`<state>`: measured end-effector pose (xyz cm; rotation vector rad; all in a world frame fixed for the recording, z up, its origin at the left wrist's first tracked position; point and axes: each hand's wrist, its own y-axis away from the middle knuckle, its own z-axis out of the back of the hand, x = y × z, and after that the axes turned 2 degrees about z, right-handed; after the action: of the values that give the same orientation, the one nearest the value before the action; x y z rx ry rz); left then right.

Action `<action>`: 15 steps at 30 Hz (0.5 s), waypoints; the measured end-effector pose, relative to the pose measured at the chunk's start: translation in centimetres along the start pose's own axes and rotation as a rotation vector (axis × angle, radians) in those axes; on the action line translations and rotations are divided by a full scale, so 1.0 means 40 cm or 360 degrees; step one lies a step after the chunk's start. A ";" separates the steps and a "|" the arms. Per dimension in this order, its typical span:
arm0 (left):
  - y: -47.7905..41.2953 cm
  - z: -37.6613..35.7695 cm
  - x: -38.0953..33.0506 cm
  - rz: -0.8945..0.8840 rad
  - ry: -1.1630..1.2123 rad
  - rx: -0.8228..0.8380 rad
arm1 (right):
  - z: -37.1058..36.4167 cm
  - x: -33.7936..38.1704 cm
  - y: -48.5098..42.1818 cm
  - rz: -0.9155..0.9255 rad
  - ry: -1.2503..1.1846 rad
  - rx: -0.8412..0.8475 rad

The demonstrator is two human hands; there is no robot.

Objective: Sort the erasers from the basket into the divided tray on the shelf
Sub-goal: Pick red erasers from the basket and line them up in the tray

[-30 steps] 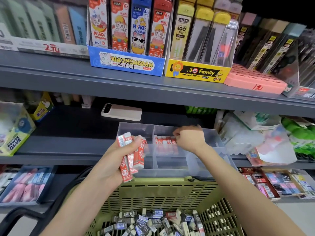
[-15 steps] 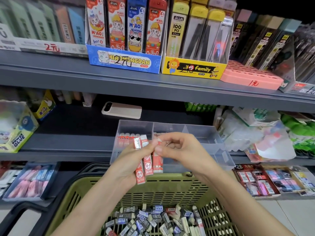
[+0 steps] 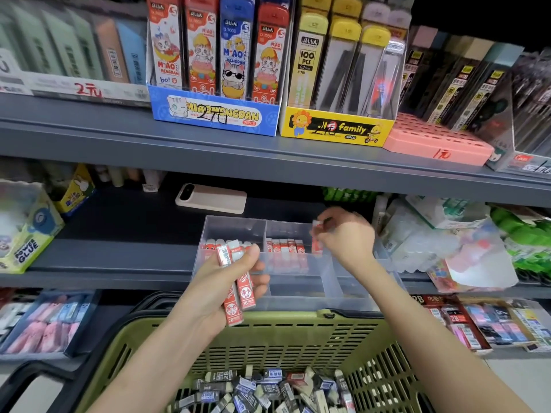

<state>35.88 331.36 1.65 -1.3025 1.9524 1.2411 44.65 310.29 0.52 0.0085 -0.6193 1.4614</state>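
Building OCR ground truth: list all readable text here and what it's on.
"MIAOMENGDAN", "36PCS": blue display box
"family": yellow display box
"100 PCS": lead case
"POWER GLUE": glue box
"2元": white shelf box
"2B": red erasers in left hand
Other labels: too small or blurred.

Both bare forearms reach up and forward from the bottom edge; the left forearm (image 3: 155,359) slants in from the lower left, the right forearm (image 3: 432,338) from the lower right. The left hand (image 3: 226,284) has its fingers curled round a small bundle of red erasers (image 3: 246,293), thumb pressed on top; the right hand (image 3: 346,236) sits higher and further forward — knuckles up, wrist bent down — pinching a single eraser (image 3: 316,225) at its fingertips.
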 end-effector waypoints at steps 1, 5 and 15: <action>0.000 0.000 0.000 0.0005 -0.0001 0.0001 | -0.011 0.001 -0.006 0.0100 0.0194 0.0081; -0.002 0.006 -0.004 0.0017 0.0000 0.0011 | -0.023 0.012 -0.028 0.0432 0.0749 0.0360; -0.002 0.010 -0.013 0.0111 0.0194 0.0040 | -0.018 0.012 -0.027 0.0718 0.1138 0.0563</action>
<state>36.12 331.94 1.83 -1.3363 2.1078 1.1905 45.92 310.84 0.48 -0.3831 0.2427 1.8462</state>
